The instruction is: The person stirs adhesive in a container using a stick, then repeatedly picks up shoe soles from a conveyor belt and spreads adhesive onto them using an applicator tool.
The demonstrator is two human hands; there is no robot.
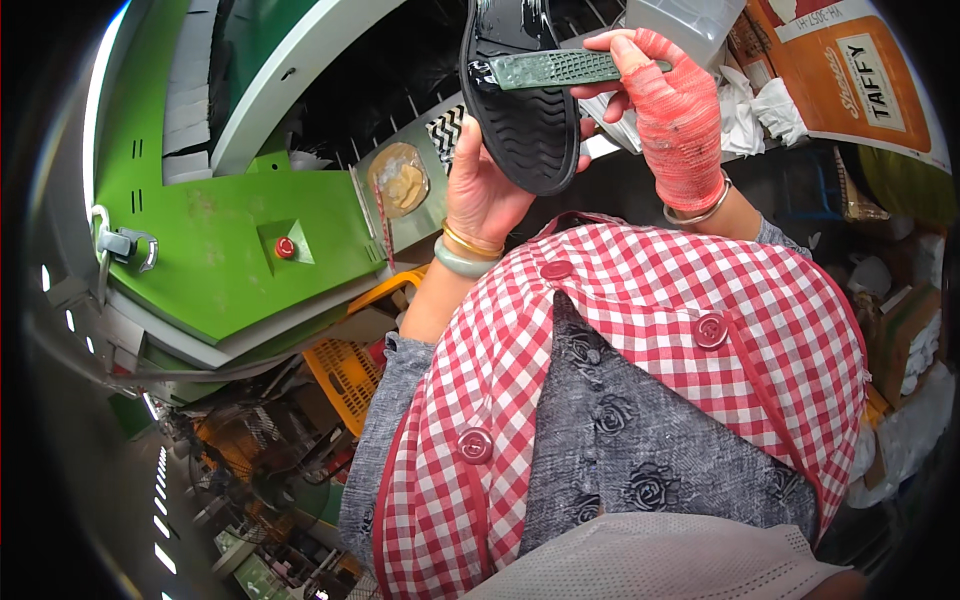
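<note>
Up at the top middle, my left hand holds a black shoe sole by its rounded lower end, the thumb along its left edge and the other fingers partly hidden behind. Wavy tread covers that lower part, and wet, glossy whitish smears mark the upper part. My right hand, in a red knitted fingerless glove, pinches a flat green tool with a grid-patterned face. This tool lies across the sole, its left end at the sole's left edge beside a whitish smear. Whether that end has bristles, I cannot tell.
Left stands a green machine panel with a red button. Beside my left hand is a round dish with yellowish residue. A clear plastic box, crumpled white paper and an orange carton are at upper right. A yellow crate sits lower left.
</note>
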